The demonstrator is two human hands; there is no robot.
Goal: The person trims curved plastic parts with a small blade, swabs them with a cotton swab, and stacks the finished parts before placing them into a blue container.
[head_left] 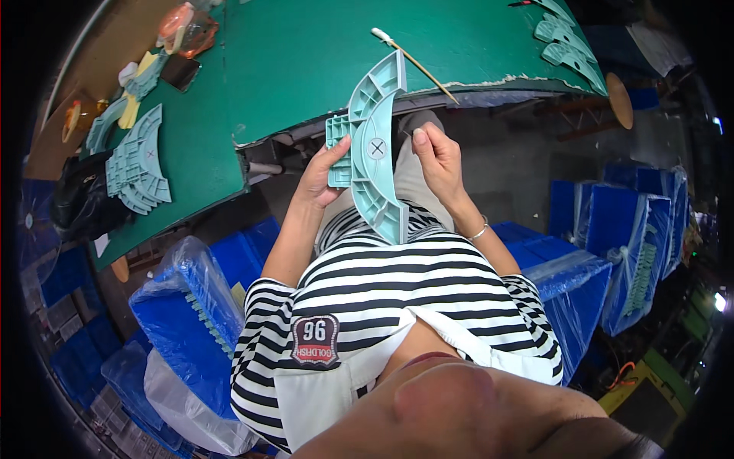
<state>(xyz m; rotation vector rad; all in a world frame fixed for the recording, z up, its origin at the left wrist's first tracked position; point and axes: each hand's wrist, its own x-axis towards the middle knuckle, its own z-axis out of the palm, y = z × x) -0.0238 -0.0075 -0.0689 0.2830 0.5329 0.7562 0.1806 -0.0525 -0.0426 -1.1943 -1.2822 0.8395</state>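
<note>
the left hand (321,174) grips a curved teal plastic part (372,145) by a small square ribbed block on its left side, with the fingers wrapped around that block. the right hand (437,153) is just beside the right edge of the part, its fingertips pinched together on something too small to make out; i cannot tell if they touch the plastic. the part is held in the air over the lap, between the striped shirt (390,291) and the ragged front edge of the green tabletop (306,69). it is an arc shape, stiff moulded plastic with open ribbed cells on one face and a round boss with a cross mark near its middle; its lower end reaches down to the shirt. on the tabletop, a thin wooden stick with a white tip (413,63) lies near the edge, just behind the top of the part. a stack of the same teal arcs (138,164) lies on the left, and more arcs (566,42) lie at the far right corner, partly cut off by the frame. the middle of the green cover is bare, so there is open room there. blue crates wrapped in clear plastic film (183,306) stand close on both sides of the person, leaving narrow room for the elbows. the things at the far left are blurred and hard to name.
</note>
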